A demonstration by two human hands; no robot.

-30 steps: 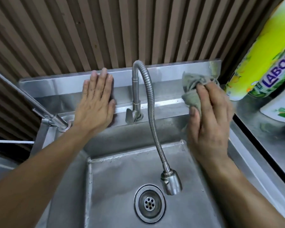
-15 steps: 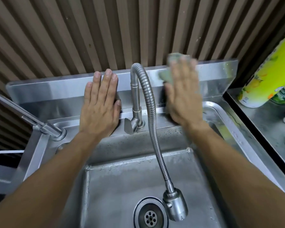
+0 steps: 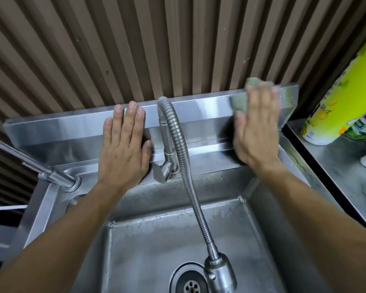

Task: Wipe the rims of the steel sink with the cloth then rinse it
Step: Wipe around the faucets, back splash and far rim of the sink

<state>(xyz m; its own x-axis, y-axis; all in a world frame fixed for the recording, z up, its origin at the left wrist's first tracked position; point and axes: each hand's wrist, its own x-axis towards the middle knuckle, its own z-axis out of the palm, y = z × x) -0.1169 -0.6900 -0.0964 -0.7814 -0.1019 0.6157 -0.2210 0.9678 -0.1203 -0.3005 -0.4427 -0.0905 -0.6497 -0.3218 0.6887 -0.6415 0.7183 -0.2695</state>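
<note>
Far left of frame: a steel pipe (image 3: 30, 163) runs in from the left edge and ends at a fitting on the sink's (image 3: 51, 132) left corner.

Centre left: left hand (image 3: 123, 144) lies flat against the raised back panel, fingers straight and together, fingertips at the panel's top edge. It holds nothing; judged to be bracing the body only.

Centre: faucet (image 3: 173, 144) rises from the back ledge, and its flexible hose arcs forward and down into the basin. The spout head hangs just right of the drain (image 3: 189, 282) at bottom centre. No running water seen. Scattered droplets on the basin's back wall.

Centre right: right hand (image 3: 256, 127) presses the cloth (image 3: 240, 101) against the back panel near its right end, fingers extended over it. The grey-green cloth shows above and to the left of the fingers; the rest is hidden under the palm.

Far right: yellow-green bottle (image 3: 342, 98) stands on the adjoining steel counter (image 3: 336, 176), apart from the sink.

Step in hand (judgement): wiping, at the upper back rim, right portion. Rinse not yet started.

Next move (judgement): the side and front rims need a pass, with firm flat pressure on the cloth. The stretch behind the faucet calls for working around its stem. Rinsing then needs a free hand on the faucet lever and the cloth brought under the spout.
</note>
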